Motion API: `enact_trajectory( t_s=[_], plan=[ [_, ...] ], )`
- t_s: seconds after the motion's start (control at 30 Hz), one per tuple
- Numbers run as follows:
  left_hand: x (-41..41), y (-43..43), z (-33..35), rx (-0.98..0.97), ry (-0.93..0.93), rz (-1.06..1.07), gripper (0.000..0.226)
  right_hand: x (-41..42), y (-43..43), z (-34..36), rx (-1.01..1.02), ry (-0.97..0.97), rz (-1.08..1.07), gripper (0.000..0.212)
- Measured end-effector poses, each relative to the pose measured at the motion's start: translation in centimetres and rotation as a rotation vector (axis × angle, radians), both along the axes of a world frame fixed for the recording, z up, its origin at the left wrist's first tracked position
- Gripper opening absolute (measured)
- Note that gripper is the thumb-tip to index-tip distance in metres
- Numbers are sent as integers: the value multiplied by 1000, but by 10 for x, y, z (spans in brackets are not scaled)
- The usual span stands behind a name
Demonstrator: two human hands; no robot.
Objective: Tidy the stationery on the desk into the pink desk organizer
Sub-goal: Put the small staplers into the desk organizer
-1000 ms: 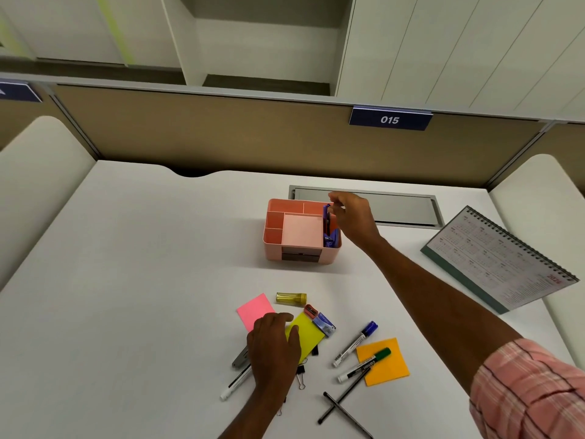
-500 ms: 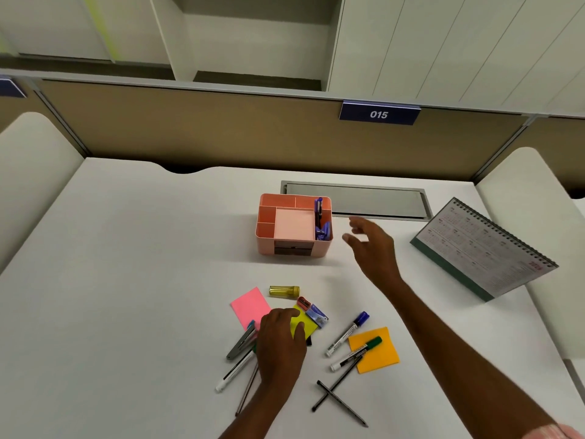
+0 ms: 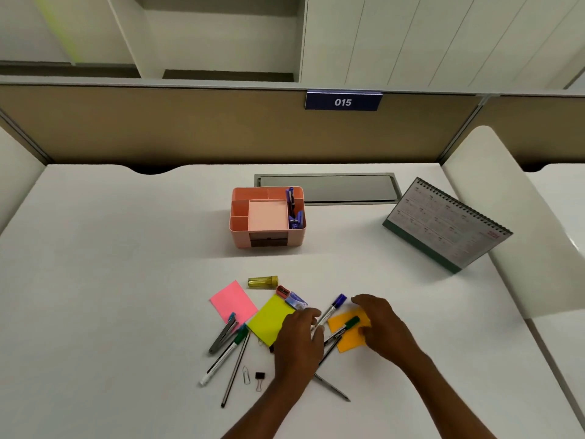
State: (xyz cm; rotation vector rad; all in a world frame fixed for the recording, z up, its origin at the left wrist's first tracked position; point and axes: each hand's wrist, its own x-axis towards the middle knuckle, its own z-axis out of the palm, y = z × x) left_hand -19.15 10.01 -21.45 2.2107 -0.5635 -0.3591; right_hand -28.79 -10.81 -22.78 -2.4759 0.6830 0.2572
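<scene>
At 5 o'clock from pink desk organizer (image 3: 243,239), right hand (image 3: 383,327), withdrawn, hovers loose-fingered over orange sticky note (image 3: 349,342); left hand (image 3: 297,340) shifted to blue-capped marker (image 3: 333,308), grip indeterminable.

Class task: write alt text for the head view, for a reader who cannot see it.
A person's hands reach into stationery scattered on a desk: the left hand at a blue-capped marker, the right hand over an orange sticky note with a green-capped marker on it. Behind stands a pink desk organizer holding purple items, a desk calendar to its right.
</scene>
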Motion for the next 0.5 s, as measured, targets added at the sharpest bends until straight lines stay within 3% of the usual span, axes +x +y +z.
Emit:
enact_trajectory(
  t_s=[0.17,0.37,0.5],
  plan=[
    [-9,-2,-1,35,-22,-39,27,-9,0,2,-110,43,108,88],
    [-15,0,-2,47,-24,-60,23,-5,4,4,-156,16,120,79],
    [-17,0,2,53,-18,-56,24,-8,5,5,-54,-90,-10,73]
  ],
)
